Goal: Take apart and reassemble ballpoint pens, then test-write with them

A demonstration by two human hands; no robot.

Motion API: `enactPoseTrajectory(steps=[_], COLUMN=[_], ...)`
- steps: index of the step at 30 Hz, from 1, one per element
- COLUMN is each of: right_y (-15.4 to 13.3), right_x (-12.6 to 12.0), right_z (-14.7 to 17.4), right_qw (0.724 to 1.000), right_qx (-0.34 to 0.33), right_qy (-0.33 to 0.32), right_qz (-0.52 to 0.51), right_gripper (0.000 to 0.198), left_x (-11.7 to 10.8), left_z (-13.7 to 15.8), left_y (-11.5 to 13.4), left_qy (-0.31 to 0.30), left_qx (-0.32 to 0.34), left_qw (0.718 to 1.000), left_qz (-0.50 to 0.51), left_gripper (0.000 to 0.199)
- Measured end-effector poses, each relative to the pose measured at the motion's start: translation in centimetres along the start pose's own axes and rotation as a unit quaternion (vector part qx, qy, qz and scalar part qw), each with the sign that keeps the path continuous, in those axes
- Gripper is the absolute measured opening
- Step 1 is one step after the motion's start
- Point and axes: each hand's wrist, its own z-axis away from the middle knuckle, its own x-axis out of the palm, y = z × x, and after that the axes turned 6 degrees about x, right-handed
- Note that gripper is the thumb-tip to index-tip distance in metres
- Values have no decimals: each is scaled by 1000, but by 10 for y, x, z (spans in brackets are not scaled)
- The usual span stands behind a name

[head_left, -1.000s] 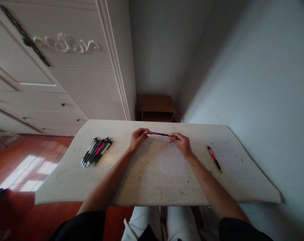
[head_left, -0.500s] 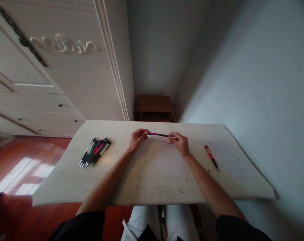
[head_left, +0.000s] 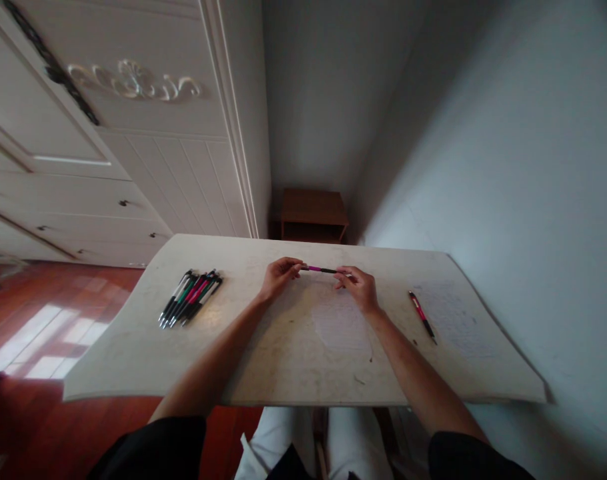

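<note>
Between my two hands a purple and black pen [head_left: 315, 269] is held level above the far part of the white table [head_left: 283, 360]. My left hand [head_left: 282, 276] pinches its left end. The fingers of my right hand [head_left: 357, 285] are closed on the black right end. Over on the left of the table lies a bundle of several pens [head_left: 191, 297] with black, white, green and pink barrels. A single red and black pen [head_left: 423, 317] lies slanted by itself to the right of my right hand.
Handwriting marks [head_left: 458, 317] cover the table's right part, and more faint marks lie below my hands. A small brown wooden stand [head_left: 314, 207] is beyond the far edge. White cabinets [head_left: 173, 153] rise at the left, a pale wall [head_left: 523, 167] at the right.
My left hand has shifted slightly to the right along the pen, so less of the barrel shows. The right hand keeps its grip. The view has tilted a little.
</note>
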Motion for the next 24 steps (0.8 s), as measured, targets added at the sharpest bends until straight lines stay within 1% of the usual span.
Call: enactPoseTrajectory(steps=[4,10,13,16,18,20,22,24], right_y=[2,0,-2,-2,-3,-3,-3,-2], right_x=[0,1,3,5,5,5,4,3], right_z=[0,0,0,1,1,1,2,2], right_qw=[1000,1000,1000,1000,1000,999,999,999], right_qx=[4,-12,-7,4,11,14,13,12], right_qy=[-12,-27,-28,-20,-11,1,13,17], right_qz=[-5,-3,-11,-24,-28,-29,-34,-44], right_gripper=[35,31,31,34,36,36,35,33], left_x=[-2,-4,-3,-2,-2,-3,-3,-3], left_z=[0,1,0,-1,-2,-1,0,0], left_y=[2,6,5,2,1,0,1,1], left_qy=[-26,-48,-61,-51,-31,-14,-19,-30], left_qx=[4,-3,-6,-9,-11,-6,7,16], left_qw=[1000,999,998,999,999,998,993,990], left_qz=[-10,-10,9,12,-20,-68,-113,-138], left_gripper=[35,33,41,55,56,51,45,44])
